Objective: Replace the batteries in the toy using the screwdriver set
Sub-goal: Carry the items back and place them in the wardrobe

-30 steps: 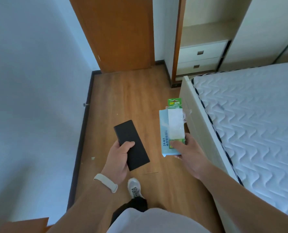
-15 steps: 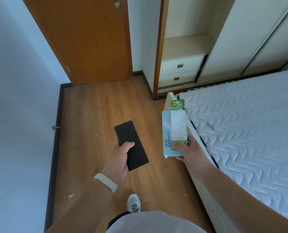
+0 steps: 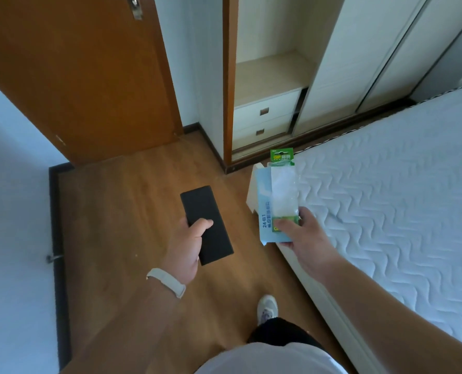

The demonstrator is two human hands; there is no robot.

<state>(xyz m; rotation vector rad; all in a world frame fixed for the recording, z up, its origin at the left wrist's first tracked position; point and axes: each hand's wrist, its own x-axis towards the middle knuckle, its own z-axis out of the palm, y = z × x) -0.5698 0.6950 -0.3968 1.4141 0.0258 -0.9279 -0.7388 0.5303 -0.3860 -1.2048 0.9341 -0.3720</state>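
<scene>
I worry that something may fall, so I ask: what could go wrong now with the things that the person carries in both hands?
1. The right hand pinches the battery pack against the light blue box near their lower end only; the pack might slide off.
2. The left hand holds the black flat case by one edge, thumb on top; it could tip out.
3. Both hands are full beside the bed frame corner; a bump may knock things loose.

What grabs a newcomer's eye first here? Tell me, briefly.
The left hand, centre frame, grips a flat black case over the wood floor. The right hand pinches a pale blue box and a green battery pack together beside the white mattress on the right.
</scene>
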